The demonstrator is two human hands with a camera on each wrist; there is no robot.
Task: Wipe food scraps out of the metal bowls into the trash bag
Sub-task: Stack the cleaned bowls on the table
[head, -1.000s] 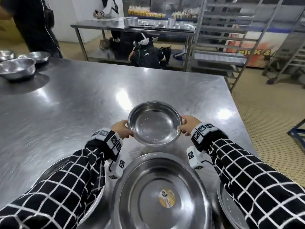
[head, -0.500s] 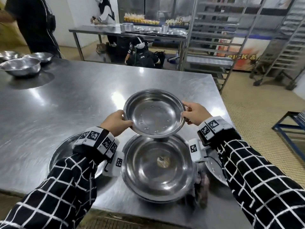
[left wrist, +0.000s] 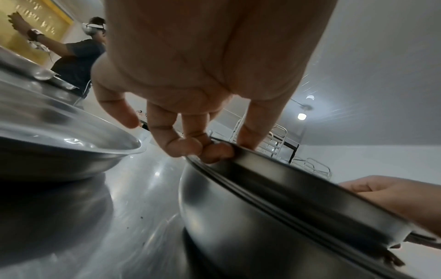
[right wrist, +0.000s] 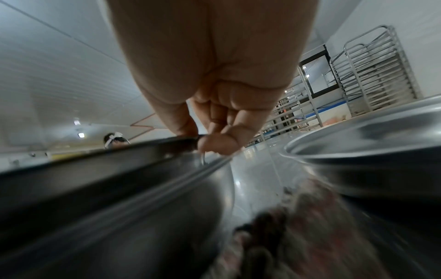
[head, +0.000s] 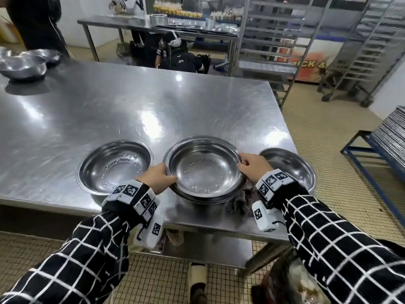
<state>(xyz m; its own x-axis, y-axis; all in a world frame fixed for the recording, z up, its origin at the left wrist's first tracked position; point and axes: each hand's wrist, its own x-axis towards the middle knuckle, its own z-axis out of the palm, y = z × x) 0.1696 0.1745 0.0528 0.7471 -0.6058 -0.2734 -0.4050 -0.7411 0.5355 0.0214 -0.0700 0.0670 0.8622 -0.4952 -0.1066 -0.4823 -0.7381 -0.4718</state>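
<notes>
Top bowl [head: 205, 170], which a second ago was held up in the air over the far part of the table, now sits nested in the stack of bowls [head: 203, 195] at the near edge of the steel table [head: 131, 102], covering the bigger bowl with the sticker that was open half a second ago. Left hand [head: 156, 179] pinches the left rim, thumb on top and fingers curled under, clear in the left wrist view [left wrist: 203, 147]. Right hand [head: 252, 166] does the same on the right rim, fingers clamped on the edge [right wrist: 214, 143]. Hands are apart, one on each side of the same bowl. The bowl's inside looks clean, only light reflections, no scraps that I can make out. Judgement: this bowl is done and being set down on the done pile, release comes next. Left bowl [head: 115, 166] sits just beside the stack on the left, right bowl [head: 291, 165] just beside it on the right; can't tell if they still need wiping. Crumpled rag [head: 240, 205] lies on the table at the near right of the stack, touching or nearly so. Trash bag [head: 291, 281] is on the floor under the right arm, near right, scraps seem visible inside. More bowls [head: 24, 65] far left, well apart.
</notes>
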